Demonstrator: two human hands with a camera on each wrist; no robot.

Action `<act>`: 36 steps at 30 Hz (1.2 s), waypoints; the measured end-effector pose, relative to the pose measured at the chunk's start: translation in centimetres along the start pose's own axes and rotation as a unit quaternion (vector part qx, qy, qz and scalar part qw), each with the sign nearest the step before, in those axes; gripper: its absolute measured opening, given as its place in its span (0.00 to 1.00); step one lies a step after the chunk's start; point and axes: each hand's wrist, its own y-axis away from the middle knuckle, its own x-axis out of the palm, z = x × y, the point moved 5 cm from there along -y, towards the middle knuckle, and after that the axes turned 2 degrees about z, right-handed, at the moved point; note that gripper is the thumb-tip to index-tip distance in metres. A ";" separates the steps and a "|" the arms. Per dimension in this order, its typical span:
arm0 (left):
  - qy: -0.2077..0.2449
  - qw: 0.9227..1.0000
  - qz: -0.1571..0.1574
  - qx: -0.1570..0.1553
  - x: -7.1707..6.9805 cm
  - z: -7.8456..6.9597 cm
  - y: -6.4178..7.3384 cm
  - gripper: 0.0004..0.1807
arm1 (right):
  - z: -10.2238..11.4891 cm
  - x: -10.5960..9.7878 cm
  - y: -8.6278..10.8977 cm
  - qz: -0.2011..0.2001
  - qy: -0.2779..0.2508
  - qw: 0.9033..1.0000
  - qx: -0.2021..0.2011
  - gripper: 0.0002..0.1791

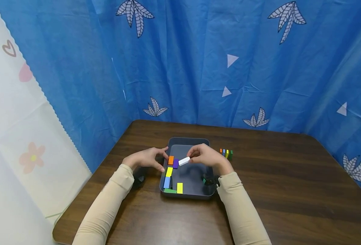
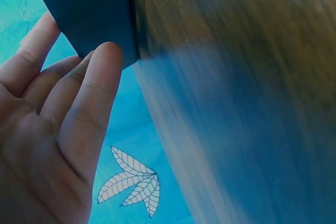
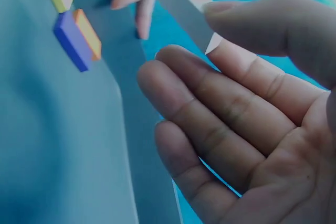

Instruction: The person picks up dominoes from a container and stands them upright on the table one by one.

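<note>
Right grip [image 3: 254, 114], white block [image 3: 181, 6] in pinch

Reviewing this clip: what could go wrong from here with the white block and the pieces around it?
The white block is pinched near one end by the right hand, so it might swivel or slip into the tray.

Lowering it beside the purple block could knock that piece out of place.

The left hand is close to the orange block and might nudge it.
</note>
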 end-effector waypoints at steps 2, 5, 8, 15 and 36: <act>0.003 1.000 0.000 0.000 0.0 0.0 0.1 0.30 | 0.0 -0.5 0.3 -0.011 -0.016 1.000 -0.004 0.07; 0.008 1.000 0.001 0.003 0.0 -0.1 0.2 0.30 | 0.1 -1.2 0.8 -0.029 -0.038 0.999 -0.007 0.08; 0.013 1.000 0.001 0.007 -0.1 -0.2 0.2 0.30 | 0.3 -2.0 1.4 -0.048 -0.046 0.998 -0.011 0.08; 0.019 1.000 0.001 0.006 -0.2 -0.2 0.2 0.31 | 0.6 -3.9 2.8 -0.085 -0.036 0.995 -0.020 0.08; 0.019 1.000 0.005 0.013 -0.1 0.0 0.0 0.31 | -0.2 -8.1 6.9 -0.171 -0.076 0.982 -0.038 0.13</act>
